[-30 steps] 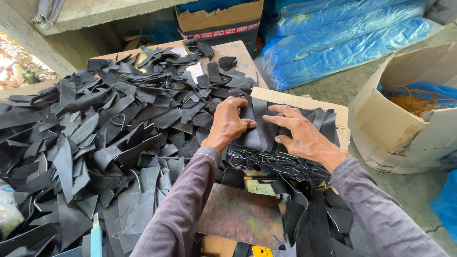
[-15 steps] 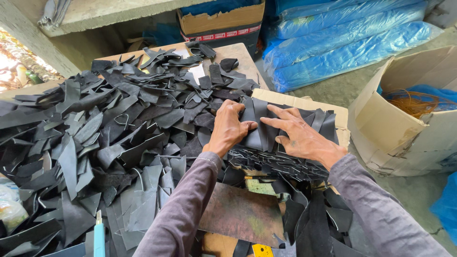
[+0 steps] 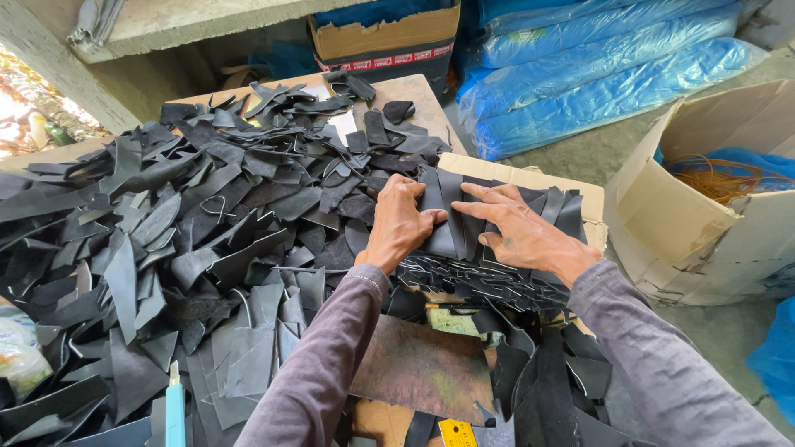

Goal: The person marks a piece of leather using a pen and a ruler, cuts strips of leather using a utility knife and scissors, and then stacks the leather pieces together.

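Together, left hand (image 3: 399, 222) and right hand (image 3: 520, 233) press black stack (image 3: 489, 265).

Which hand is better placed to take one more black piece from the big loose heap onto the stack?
Probably the left hand: it grips the near-left edge of the stack of flat black cut pieces, right beside the loose heap of black scraps. The right hand lies flat on the stack, farther away.
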